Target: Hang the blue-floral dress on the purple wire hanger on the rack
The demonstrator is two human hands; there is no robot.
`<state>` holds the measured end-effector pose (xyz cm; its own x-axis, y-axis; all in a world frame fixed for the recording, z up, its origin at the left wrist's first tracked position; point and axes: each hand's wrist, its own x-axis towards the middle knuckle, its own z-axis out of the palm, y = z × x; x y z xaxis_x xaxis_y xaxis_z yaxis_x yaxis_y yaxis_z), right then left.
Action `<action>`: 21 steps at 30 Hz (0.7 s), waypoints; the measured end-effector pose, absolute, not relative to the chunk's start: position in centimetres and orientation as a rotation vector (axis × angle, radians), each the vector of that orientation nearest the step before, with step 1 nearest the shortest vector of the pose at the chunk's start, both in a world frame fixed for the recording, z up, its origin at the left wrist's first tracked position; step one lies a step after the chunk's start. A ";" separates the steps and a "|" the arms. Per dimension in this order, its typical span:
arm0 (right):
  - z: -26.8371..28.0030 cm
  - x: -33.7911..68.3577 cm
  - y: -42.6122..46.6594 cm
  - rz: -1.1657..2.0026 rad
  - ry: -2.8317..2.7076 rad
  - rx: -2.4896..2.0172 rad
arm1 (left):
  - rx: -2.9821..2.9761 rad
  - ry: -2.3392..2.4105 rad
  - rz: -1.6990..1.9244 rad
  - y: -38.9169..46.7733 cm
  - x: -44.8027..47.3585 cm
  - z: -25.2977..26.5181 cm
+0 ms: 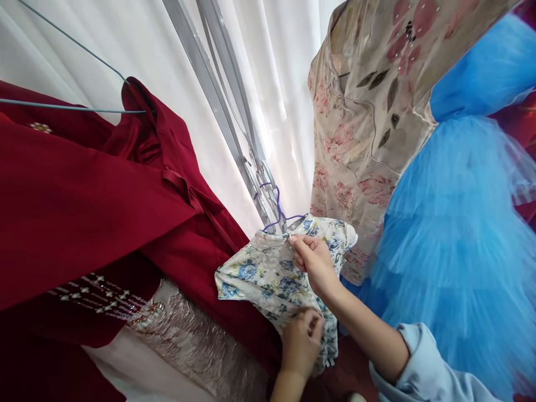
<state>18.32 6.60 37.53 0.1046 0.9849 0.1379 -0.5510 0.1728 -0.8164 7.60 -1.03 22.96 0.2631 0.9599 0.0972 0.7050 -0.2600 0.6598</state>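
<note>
A small white top with blue floral print (268, 273) hangs on a purple hanger (278, 206) hooked to a grey metal stand (228, 100). At its neckline, the thumb and forefinger of my right hand (316, 262) pinch the front edge of the collar. Lower down, my left hand (302, 340) is against the front of the same top, its fingers curled in and closed on the fabric. The fingertips of my left hand are partly hidden, and its forearm comes up from the bottom edge.
A dark red garment (84, 206) with beadwork hangs on a pale blue wire hanger (75, 106) at the left. To the right hang a beige floral dress (347, 151) and a blue ruffled tulle dress (456, 240). White curtains (285, 72) cover the back.
</note>
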 end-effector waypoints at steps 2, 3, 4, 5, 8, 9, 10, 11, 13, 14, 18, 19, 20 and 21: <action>37.4 18.6 6.1 1.269 -0.828 -0.707 | 1.960 1.437 1.099 0.5 6.6 26.7; 37.2 18.7 5.8 1.268 -0.842 -0.716 | 1.944 1.403 1.306 1.3 6.2 28.9; 37.1 18.8 5.6 1.267 -0.856 -0.721 | 1.936 1.384 1.509 2.2 5.9 31.2; 36.9 19.0 5.4 1.263 -0.868 -0.725 | 1.998 1.354 1.562 3.1 5.7 33.5; 36.2 19.4 5.2 1.232 -0.891 -0.743 | 2.272 1.341 1.422 5.4 5.8 38.5; 36.1 19.5 5.2 1.218 -0.897 -0.754 | 2.347 1.342 1.372 5.9 6.1 39.5; 36.0 19.6 5.3 1.205 -0.904 -0.770 | 2.406 1.343 1.357 6.3 6.4 40.2; 35.9 19.7 5.4 1.190 -0.914 -0.784 | 2.444 1.342 1.381 6.5 6.8 40.6; 35.8 19.7 5.6 1.152 -0.949 -0.804 | 2.445 1.344 1.523 6.6 7.5 40.9; 35.6 19.6 5.7 1.130 -0.970 -0.809 | 2.409 1.350 1.615 6.6 7.8 41.0; 33.6 19.1 5.7 1.086 -1.068 -0.875 | 2.073 1.461 1.965 6.9 6.2 41.4; 32.7 19.1 5.6 1.084 -1.094 -0.914 | 1.958 1.497 2.055 7.3 5.0 41.4; 31.7 19.2 5.3 1.083 -1.124 -0.952 | 1.814 1.519 2.144 7.8 3.5 41.2; 30.7 19.4 5.0 1.085 -1.156 -0.988 | 1.616 1.500 2.239 8.5 1.8 40.8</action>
